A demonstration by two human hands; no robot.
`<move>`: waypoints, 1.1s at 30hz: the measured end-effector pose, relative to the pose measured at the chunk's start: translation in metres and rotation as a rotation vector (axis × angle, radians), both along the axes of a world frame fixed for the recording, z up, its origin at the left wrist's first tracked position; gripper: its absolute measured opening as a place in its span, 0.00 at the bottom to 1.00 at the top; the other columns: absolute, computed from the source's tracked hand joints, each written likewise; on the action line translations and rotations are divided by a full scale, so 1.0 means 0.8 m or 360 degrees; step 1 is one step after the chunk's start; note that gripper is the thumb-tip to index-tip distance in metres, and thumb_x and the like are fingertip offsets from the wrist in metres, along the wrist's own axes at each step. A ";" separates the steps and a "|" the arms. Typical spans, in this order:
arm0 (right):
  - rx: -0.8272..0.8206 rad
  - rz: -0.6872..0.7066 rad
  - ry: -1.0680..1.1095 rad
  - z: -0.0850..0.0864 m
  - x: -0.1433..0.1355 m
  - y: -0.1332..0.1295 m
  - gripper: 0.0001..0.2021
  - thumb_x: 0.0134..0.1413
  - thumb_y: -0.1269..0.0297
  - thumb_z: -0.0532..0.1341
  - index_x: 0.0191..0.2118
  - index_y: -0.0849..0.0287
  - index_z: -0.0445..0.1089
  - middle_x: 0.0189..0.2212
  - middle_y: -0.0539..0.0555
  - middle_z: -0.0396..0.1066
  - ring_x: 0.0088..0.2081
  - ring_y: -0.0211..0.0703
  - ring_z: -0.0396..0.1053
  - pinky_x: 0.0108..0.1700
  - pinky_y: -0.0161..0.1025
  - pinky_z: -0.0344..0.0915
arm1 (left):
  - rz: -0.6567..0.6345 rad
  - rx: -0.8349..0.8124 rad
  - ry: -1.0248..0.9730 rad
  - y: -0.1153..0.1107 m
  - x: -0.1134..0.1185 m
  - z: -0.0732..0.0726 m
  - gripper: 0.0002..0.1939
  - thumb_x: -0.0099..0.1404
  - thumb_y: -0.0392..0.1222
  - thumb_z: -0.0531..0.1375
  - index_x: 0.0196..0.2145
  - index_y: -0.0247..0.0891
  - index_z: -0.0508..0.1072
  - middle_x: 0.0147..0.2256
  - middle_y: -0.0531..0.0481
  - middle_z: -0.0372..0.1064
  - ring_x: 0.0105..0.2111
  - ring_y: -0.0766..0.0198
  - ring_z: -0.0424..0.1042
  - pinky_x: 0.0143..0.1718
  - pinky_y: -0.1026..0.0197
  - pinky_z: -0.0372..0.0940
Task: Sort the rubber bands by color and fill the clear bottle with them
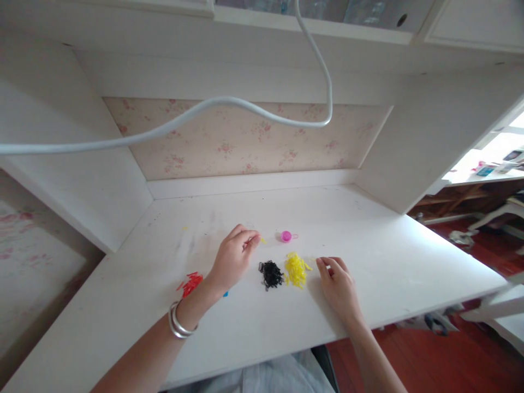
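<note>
My left hand (235, 256) is raised over the white table, thumb and fingers pinched beside a small yellow piece (263, 240). My right hand (336, 281) is pinched just right of the yellow pile (297, 269); whatever lies between its fingertips is too small to name. A black pile (271, 274) touches or nearly touches the yellow one. Behind them sits a small pink round container (286, 236). The red pile (192, 284) lies left of my left wrist, partly covered by it. A bit of blue (225, 293) shows under my left forearm, mostly hidden.
The white table (254, 338) has raised side panels and a back wall with flowered paper (254, 142). A white cable (229, 101) hangs across the upper view. One stray yellow bit (185, 228) lies at the back left. My lap is below the front edge.
</note>
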State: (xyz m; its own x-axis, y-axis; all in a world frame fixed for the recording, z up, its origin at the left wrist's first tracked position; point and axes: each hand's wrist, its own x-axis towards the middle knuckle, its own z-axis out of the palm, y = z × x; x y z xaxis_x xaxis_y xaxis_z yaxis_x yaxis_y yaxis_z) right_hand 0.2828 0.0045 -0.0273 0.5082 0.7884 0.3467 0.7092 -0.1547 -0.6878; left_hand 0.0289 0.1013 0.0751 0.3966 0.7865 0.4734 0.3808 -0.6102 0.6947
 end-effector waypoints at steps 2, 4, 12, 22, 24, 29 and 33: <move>0.0001 0.0005 -0.0007 0.000 0.000 0.000 0.20 0.59 0.47 0.50 0.35 0.58 0.72 0.38 0.56 0.69 0.28 0.39 0.65 0.35 0.38 0.62 | 0.0087 0.0075 0.0001 0.011 -0.011 0.008 0.14 0.68 0.47 0.51 0.38 0.39 0.74 0.34 0.50 0.67 0.33 0.67 0.67 0.36 0.65 0.63; 0.0001 0.0012 -0.0015 0.000 0.000 0.000 0.20 0.59 0.48 0.50 0.35 0.58 0.71 0.38 0.55 0.69 0.28 0.38 0.65 0.35 0.38 0.62 | 0.0165 0.0133 0.0013 0.022 -0.020 0.014 0.14 0.68 0.47 0.51 0.38 0.39 0.75 0.34 0.50 0.67 0.33 0.67 0.66 0.36 0.65 0.63; -0.0026 0.0027 -0.0022 0.003 -0.001 0.000 0.19 0.60 0.49 0.51 0.35 0.58 0.71 0.38 0.55 0.68 0.28 0.38 0.64 0.36 0.38 0.61 | 0.0329 0.0253 0.0059 0.052 -0.033 0.019 0.15 0.68 0.47 0.51 0.37 0.37 0.74 0.33 0.52 0.66 0.32 0.67 0.66 0.38 0.64 0.62; -0.0038 0.0019 -0.0025 0.002 -0.002 0.001 0.19 0.60 0.49 0.51 0.36 0.58 0.71 0.38 0.54 0.69 0.29 0.37 0.65 0.36 0.37 0.61 | 0.0253 0.0230 0.0235 0.058 -0.027 0.006 0.15 0.68 0.45 0.50 0.38 0.39 0.76 0.31 0.51 0.65 0.31 0.67 0.67 0.34 0.66 0.61; -0.0026 0.0013 -0.0006 0.002 -0.001 0.001 0.19 0.59 0.49 0.51 0.36 0.58 0.71 0.38 0.54 0.69 0.28 0.37 0.65 0.36 0.37 0.62 | 0.0231 0.0220 0.0241 0.058 -0.028 0.007 0.16 0.68 0.45 0.50 0.38 0.39 0.76 0.30 0.51 0.65 0.31 0.67 0.67 0.33 0.66 0.61; 0.0019 -0.0101 0.0110 0.003 0.005 0.003 0.20 0.58 0.47 0.53 0.36 0.58 0.72 0.38 0.54 0.70 0.28 0.38 0.65 0.35 0.38 0.62 | 0.0257 0.0184 0.0077 0.051 -0.037 0.008 0.16 0.68 0.46 0.50 0.38 0.37 0.75 0.32 0.50 0.67 0.32 0.66 0.67 0.36 0.65 0.61; 0.0128 -0.0162 0.0241 0.016 -0.002 0.009 0.20 0.57 0.47 0.54 0.36 0.59 0.72 0.38 0.55 0.70 0.28 0.37 0.65 0.34 0.37 0.62 | 0.0273 0.0052 -0.0042 0.021 -0.049 -0.001 0.15 0.68 0.47 0.51 0.36 0.38 0.73 0.32 0.51 0.68 0.32 0.66 0.66 0.35 0.65 0.60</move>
State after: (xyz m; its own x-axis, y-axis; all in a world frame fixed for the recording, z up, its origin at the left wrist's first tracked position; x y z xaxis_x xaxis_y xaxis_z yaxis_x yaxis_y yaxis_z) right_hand 0.2813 0.0121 -0.0145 0.6352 0.7030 0.3198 0.5801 -0.1609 -0.7985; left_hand -0.0102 0.1177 0.0742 0.2452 0.8256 0.5083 0.4631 -0.5603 0.6867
